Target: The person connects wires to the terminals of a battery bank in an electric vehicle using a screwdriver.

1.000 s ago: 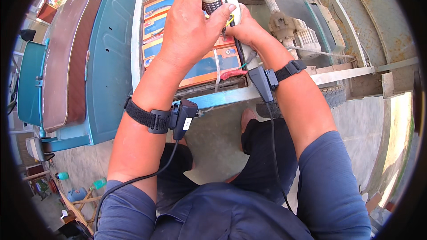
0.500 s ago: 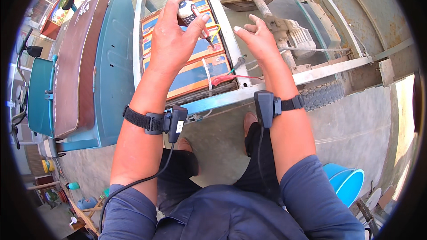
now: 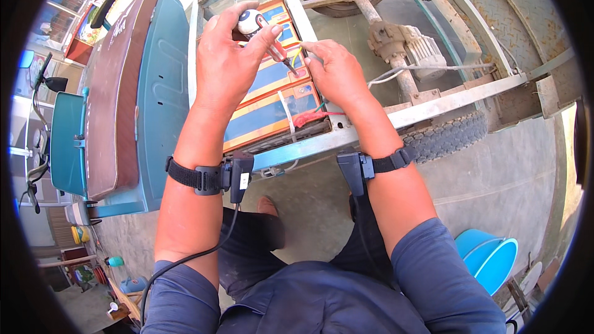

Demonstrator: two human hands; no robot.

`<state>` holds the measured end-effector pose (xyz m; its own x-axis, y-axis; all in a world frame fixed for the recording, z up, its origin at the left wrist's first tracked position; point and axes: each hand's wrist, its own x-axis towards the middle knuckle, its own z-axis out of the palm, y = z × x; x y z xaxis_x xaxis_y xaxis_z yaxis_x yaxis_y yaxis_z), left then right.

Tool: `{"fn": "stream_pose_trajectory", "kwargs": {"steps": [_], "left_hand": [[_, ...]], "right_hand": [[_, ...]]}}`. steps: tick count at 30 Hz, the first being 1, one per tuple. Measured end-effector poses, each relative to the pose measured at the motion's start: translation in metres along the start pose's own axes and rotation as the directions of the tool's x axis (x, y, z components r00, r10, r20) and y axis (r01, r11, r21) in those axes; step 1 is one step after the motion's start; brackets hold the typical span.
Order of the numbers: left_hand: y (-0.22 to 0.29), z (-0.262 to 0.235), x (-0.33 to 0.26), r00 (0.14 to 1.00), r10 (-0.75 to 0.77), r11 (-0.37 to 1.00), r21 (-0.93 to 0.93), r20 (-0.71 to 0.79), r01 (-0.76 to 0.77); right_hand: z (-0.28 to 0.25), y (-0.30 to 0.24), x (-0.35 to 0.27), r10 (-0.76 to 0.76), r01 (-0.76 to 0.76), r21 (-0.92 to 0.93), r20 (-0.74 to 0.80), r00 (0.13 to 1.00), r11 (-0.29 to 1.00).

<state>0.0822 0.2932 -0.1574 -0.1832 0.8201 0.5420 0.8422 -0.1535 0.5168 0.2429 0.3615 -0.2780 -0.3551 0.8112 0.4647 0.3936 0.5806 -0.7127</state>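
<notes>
My left hand (image 3: 226, 55) is closed around a screwdriver (image 3: 276, 53) with a bulky white, black and red handle. The screwdriver slants down to the right, its tip at a terminal on one of the orange and blue batteries (image 3: 263, 111). Beside that tip, my right hand (image 3: 337, 74) pinches a thin yellow wire (image 3: 296, 57) between thumb and forefinger. Just below the right fingers lies a red-sleeved cable (image 3: 309, 117), and a white strap (image 3: 286, 108) crosses the nearest battery.
Metal frame rails (image 3: 303, 153) surround the batteries. A teal body with a brown seat (image 3: 117, 86) stands at the left. To the right are an axle with a motor (image 3: 411, 46) and a tyre (image 3: 442, 136). A blue bucket (image 3: 489, 256) sits at the lower right.
My right hand has moved left, from apart with raised fingers to the yellow wire. My left hand has shifted slightly left and down, still holding the screwdriver at the terminal.
</notes>
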Motion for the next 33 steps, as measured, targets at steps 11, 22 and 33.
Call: {"fn": "stream_pose_trajectory", "kwargs": {"steps": [11,22,33], "left_hand": [[0.002,0.001,-0.014,0.998,-0.038,0.998,-0.056,-0.056,0.035],[-0.002,0.004,-0.013,0.996,-0.042,0.990,-0.135,-0.083,0.030],[0.004,0.003,-0.015,0.995,-0.090,0.981,-0.175,-0.050,0.081]], "right_hand": [[0.009,-0.007,0.054,-0.021,0.054,-0.152,0.209,0.978,0.987],[0.027,0.001,0.093,0.060,0.079,-0.300,0.429,0.901,0.951],[0.038,-0.017,0.095,0.156,0.068,-0.436,0.457,0.876,0.897]]}}
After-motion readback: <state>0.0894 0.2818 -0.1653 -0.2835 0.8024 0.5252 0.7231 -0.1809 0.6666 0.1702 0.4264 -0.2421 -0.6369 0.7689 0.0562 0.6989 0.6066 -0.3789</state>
